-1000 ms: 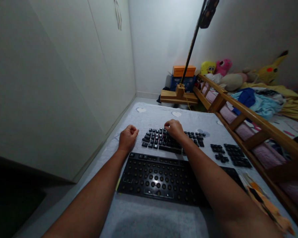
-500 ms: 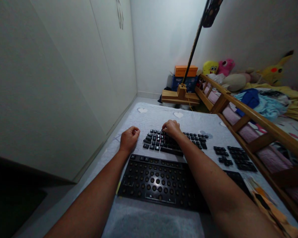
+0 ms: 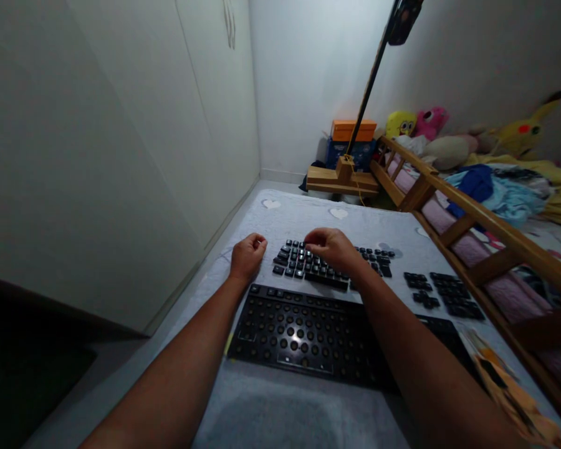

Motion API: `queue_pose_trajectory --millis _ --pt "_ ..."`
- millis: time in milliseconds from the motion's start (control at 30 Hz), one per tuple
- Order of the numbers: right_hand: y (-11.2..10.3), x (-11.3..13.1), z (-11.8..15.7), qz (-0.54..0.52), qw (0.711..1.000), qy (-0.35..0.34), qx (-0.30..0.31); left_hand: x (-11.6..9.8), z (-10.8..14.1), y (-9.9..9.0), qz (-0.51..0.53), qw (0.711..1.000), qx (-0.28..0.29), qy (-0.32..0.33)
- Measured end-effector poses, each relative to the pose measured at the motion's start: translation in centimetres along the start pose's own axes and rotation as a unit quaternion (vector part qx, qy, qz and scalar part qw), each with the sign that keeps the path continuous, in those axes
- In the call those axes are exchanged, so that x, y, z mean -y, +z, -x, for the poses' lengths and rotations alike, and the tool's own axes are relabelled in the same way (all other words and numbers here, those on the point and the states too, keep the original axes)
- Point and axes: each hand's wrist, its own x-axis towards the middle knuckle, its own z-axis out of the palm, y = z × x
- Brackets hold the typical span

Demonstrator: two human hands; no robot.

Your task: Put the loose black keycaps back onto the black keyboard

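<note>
Black keys (image 3: 326, 282) lie rowed, seemingly for order, my right hand (image 3: 331, 247) over them, left hand (image 3: 247, 256) beside, both half-curled (if holding anything, I can't tell).

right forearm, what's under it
The black keyboard base appears to run beneath the right forearm, showing on both sides of it. The strip directly underneath is covered, so its key positions cannot be seen.

Stretches flat as a tabletop (image 3: 303, 219) under pale grey-blue cloth (image 3: 252, 405) with white hearts (image 3: 271, 204); carries a long black plastic keyboard base (image 3: 303, 337), small black square keycaps (image 3: 290, 272) in clusters beyond it, orange fabric (image 3: 518, 396) at near right.
</note>
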Motion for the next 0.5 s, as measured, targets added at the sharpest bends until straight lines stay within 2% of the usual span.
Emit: queue_pose_trajectory --millis 100,233,500 --pt "0.6 1.6 3.7 -0.105 0.994 -0.036 0.003 -0.2 0.1 0.0 0.005 1.0 0.005 0.01" --pt "2.2 3.0 6.9 -0.09 0.994 -0.064 -0.009 -0.5 0.4 -0.2 -0.013 1.0 0.013 0.019" --pt "4.8 3.2 7.7 0.033 0.997 -0.066 -0.002 -0.1 0.2 0.1 -0.026 0.999 0.019 0.017"
